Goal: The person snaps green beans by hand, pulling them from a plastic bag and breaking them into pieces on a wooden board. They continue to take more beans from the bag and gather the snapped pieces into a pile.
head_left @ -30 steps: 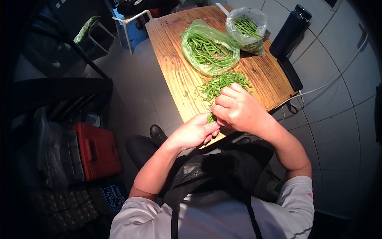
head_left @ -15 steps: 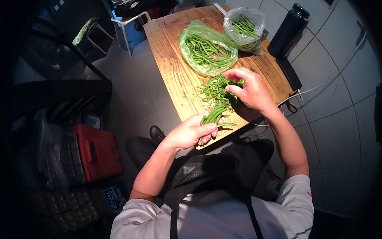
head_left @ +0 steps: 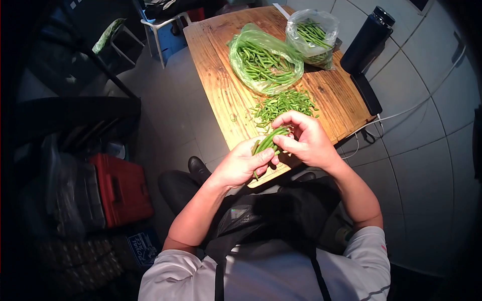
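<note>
Where the near edge of the wooden table [head_left: 221, 80] lies, the left hand [head_left: 240, 164] has its grip clamped on a small bundle of long green beans [head_left: 268, 139], whose upper ends the right hand [head_left: 307, 141] pinches. Just beyond lie a pile of short cut green bean pieces [head_left: 285, 104] and a green plastic bag of beans [head_left: 264, 60].

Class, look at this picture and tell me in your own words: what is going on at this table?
A seated person works at the near edge of a wooden table. The left hand grips a bundle of green beans, and the right hand pinches its upper ends. Just beyond lies a pile of short bean pieces. Farther back sit a green bag and a clear bag, both holding whole beans, with a black bottle to the right.
</note>
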Tool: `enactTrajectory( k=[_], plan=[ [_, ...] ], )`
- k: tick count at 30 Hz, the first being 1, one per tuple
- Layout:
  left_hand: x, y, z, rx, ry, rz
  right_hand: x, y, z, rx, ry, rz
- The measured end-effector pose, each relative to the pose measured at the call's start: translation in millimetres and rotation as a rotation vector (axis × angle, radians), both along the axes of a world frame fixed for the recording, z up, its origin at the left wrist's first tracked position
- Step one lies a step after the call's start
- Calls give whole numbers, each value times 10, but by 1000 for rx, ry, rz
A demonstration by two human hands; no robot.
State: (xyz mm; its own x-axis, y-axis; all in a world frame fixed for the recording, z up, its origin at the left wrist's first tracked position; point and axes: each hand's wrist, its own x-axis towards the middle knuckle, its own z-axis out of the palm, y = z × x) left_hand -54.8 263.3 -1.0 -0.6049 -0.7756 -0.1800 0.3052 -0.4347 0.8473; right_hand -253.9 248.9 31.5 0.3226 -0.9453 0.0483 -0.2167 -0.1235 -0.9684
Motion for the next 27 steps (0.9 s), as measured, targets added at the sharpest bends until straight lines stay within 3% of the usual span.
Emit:
enactTrajectory(
  k=[2, 5, 11, 19, 23, 27],
  plan=[
    [1, 8, -59, -14, 30, -48, 113, 7, -137, -95, -190, -81],
    [-2, 14, -161, -17, 54, -92, 120, 59, -63, 28, -110, -61],
    [-41, 52, -162, 82, 127, 9, 99, 30, -118, -54, -86, -65],
    [-50, 13, -142, 18, 59, 74, 134, -17, -126, -129, -259, -68],
    [-98, 18, -141, 86, 137, 172, 79, -34, -146, -140, -182, -56],
    [-112, 24, -139, 171, 209, 185, 101, -22, -102, -50, -267, -59]
  ],
)
